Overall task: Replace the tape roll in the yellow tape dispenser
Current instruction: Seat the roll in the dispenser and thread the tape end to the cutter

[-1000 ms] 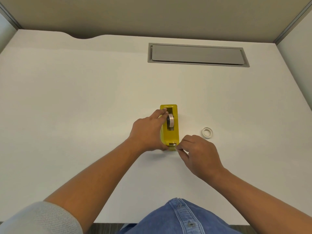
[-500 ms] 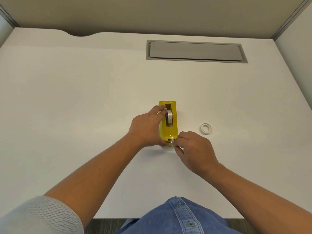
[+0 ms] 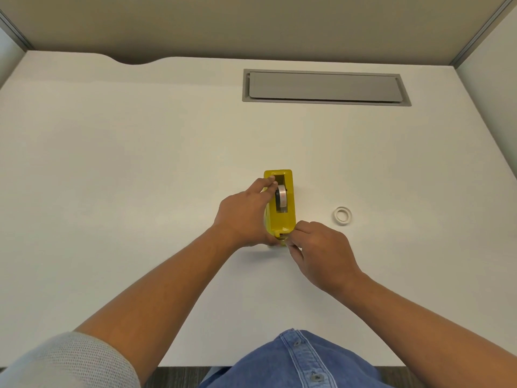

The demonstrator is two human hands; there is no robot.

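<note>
frame centre: left hand wrapped round yellow tape dispenser, fingertips on top by tape roll. right hand fingers pinched at dispenser's near end; empty core lies to the right.

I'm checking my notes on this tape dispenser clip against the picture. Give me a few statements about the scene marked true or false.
1. A tape roll sits in the slot of the yellow tape dispenser. True.
2. The left hand rests flat on the table, clear of the dispenser. False: it grips the dispenser's left side, with a fingertip at the slot.
3. The right hand pinches at the dispenser's near end. True.
4. A small white ring lies to the left of the dispenser. False: it lies to its right, apart from it.
5. The grey hatch set into the table stands open. False: it is shut.
</note>
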